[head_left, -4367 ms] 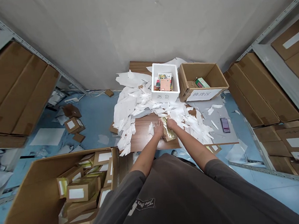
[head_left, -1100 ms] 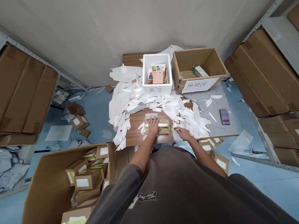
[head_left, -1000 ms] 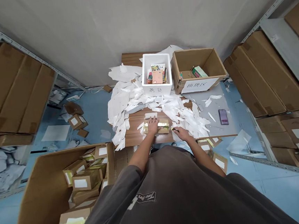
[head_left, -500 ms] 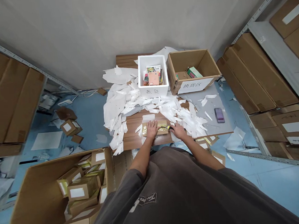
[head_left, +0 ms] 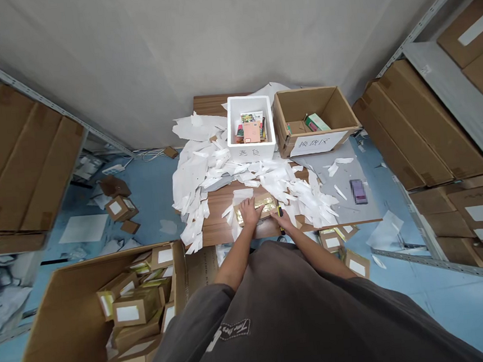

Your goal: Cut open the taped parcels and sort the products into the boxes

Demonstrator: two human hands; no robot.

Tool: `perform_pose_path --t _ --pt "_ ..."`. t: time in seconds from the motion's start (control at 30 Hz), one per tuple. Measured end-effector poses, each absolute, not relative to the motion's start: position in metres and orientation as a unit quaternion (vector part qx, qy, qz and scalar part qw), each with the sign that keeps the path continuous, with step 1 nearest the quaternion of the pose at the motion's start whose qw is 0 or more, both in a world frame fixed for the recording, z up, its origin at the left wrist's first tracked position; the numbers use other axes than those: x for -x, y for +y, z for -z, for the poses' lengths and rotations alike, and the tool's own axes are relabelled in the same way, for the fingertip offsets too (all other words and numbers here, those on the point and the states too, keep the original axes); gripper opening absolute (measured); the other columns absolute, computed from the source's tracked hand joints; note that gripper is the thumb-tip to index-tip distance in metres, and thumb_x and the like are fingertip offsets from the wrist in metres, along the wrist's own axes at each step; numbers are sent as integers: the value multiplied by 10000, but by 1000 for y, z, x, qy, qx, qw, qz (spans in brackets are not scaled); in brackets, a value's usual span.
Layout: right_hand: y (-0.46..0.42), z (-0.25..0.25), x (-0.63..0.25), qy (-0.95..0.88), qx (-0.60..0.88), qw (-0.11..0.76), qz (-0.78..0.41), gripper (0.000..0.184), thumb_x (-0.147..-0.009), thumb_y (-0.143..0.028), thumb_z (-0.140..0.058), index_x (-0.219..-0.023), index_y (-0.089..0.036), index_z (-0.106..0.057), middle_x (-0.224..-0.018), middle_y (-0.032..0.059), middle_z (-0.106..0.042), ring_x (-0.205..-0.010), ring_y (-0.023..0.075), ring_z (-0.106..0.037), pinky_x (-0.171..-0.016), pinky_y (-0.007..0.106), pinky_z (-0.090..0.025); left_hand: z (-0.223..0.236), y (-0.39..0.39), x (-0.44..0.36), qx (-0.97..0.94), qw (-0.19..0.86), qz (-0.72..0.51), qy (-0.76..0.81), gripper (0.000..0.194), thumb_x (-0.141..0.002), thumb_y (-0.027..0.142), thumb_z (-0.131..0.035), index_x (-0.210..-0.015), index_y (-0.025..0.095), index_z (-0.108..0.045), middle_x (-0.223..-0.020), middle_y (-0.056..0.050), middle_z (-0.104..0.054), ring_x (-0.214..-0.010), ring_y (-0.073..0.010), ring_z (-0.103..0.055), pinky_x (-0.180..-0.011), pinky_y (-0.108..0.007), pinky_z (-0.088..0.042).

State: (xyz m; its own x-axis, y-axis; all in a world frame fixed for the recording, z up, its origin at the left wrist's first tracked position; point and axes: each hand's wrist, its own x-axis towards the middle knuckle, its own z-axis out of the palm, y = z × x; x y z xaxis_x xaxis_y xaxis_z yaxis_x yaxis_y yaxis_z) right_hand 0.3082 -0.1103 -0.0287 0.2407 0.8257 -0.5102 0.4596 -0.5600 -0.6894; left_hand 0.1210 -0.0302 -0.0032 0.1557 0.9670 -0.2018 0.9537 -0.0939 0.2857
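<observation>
A small brown cardboard box (head_left: 268, 203) wrapped in shiny yellowish tape lies slightly skewed near the front edge of the wooden table (head_left: 220, 228). My left hand (head_left: 250, 211) rests on top of its left part, fingers spread and thumb apart, pressing on it. At the box's right end, my right hand (head_left: 282, 219) is closed round a yellow-and-black utility knife (head_left: 280, 210), touching or very near the box. The blade cannot be made out. Torn white paper scraps (head_left: 311, 200) lie around the box.
Behind stand a white foam bin (head_left: 252, 153) with booklets and a labelled open carton (head_left: 318, 143) with a green box. A purple blurred item (head_left: 358, 191) lies at the right. Front left, a big carton (head_left: 39, 334) holds several taped boxes. Shelves (head_left: 426, 69) flank the table.
The box, upright in the oldest frame, was turned crosswise; the utility knife came into my right hand. Since half a second ago, the box has skewed slightly and my right hand has shifted nearer me.
</observation>
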Motion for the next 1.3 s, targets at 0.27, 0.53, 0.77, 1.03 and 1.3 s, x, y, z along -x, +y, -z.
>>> perform_pose_path --t 0.27,0.53,0.77,1.03,1.3 --pt "-18 26 -285 -347 820 207 -405 811 -884 -556 -764 -1526 -139 -497 -1409 244 -715 -1288 363 -718 -1013 423 -592 -4 -69 -93 -715 211 -32 666 681 -1050 356 -528 -1699 190 -406 -1551 -192 -619 -1368 -352 -594 -1147 -475 -487" --pt "20 11 -285 -410 791 213 -401 681 -924 -515 -764 -1450 -148 -536 -1352 206 -742 -1233 333 -714 -1016 389 -555 -16 -73 -77 -824 221 50 519 835 -874 113 -648 -1670 276 -458 -1768 -155 -396 -1583 -400 -405 -1192 -523 -455" --pt "-97 36 -314 -406 789 184 -422 700 -900 -520 -728 -1463 -150 -541 -1389 195 -712 -1299 369 -691 -1047 434 -557 -24 -29 -88 -916 205 91 333 430 -979 109 -568 -1345 282 -714 -1464 -121 -657 -1480 -321 -475 -1190 -451 -411" --pt "-68 41 -307 -370 812 227 -390 742 -751 -483 -865 -1382 -210 -586 -1293 166 -752 -1175 349 -738 -993 439 -601 -26 -39 -106 -880 187 104 423 450 -850 338 -884 -1249 204 -726 -1356 -176 -648 -1335 -374 -550 -1128 -464 -437" --pt "-55 16 -327 -521 723 207 -403 316 -1011 -440 -637 -1245 -229 -608 -1166 93 -760 -1108 271 -720 -961 350 -564 -13 -59 -121 -829 188 100 517 807 -798 247 -922 -1514 171 -557 -1669 -232 -517 -1541 -397 -473 -1239 -479 -355"
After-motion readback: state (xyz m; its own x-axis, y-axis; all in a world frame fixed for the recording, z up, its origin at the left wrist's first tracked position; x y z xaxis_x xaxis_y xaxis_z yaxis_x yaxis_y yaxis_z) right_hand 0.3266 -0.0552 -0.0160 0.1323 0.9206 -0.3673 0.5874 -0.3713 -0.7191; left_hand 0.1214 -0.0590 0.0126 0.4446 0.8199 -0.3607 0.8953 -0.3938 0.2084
